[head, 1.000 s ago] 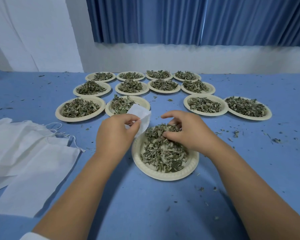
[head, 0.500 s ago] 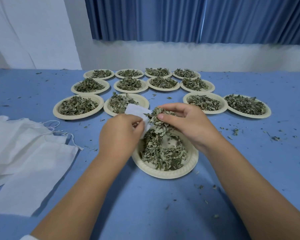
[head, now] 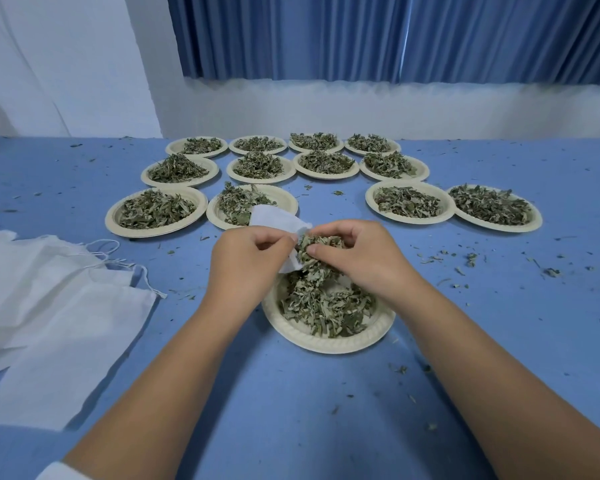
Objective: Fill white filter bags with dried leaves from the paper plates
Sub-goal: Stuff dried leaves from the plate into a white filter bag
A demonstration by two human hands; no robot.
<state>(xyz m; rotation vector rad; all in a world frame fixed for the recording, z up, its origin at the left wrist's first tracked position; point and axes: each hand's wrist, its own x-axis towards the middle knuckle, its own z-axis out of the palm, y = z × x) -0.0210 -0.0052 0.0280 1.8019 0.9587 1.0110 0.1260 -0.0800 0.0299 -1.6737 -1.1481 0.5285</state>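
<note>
A paper plate (head: 329,342) of dried leaves (head: 326,306) sits in front of me on the blue table. Just above its far rim, my left hand (head: 246,261) pinches a small white filter bag (head: 274,221) by its mouth. My right hand (head: 364,258) grips a clump of dried leaves (head: 309,245) and holds it right against the bag's opening. The two hands nearly touch. How much is inside the bag is hidden.
Several more paper plates of leaves (head: 156,213) stand in rows behind, as far as the wall. A pile of flat white filter bags with drawstrings (head: 49,306) lies at the left. Leaf crumbs (head: 465,259) dot the table (head: 291,410), mostly on the right.
My right hand took a clump of leaves out of the near plate, lifted it and carried it left to the bag's mouth. My left hand kept holding the bag.
</note>
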